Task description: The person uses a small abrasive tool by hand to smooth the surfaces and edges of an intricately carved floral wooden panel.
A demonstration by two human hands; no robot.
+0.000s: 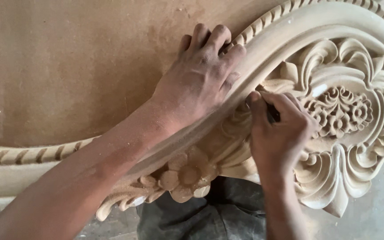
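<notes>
— What carries the work here?
— A flat brown board, dusty and a little scratched.
— And what lies directly on it?
— 1 pale carved wooden panel, with a rope-pattern edge, flowers and leaves. Under its lower edge I see grey concrete floor.

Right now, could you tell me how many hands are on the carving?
2. The left hand rests flat on the carving's curved moulding near the rope edge. The right hand grips a dark tool against the floral relief. No other hands show.
</notes>
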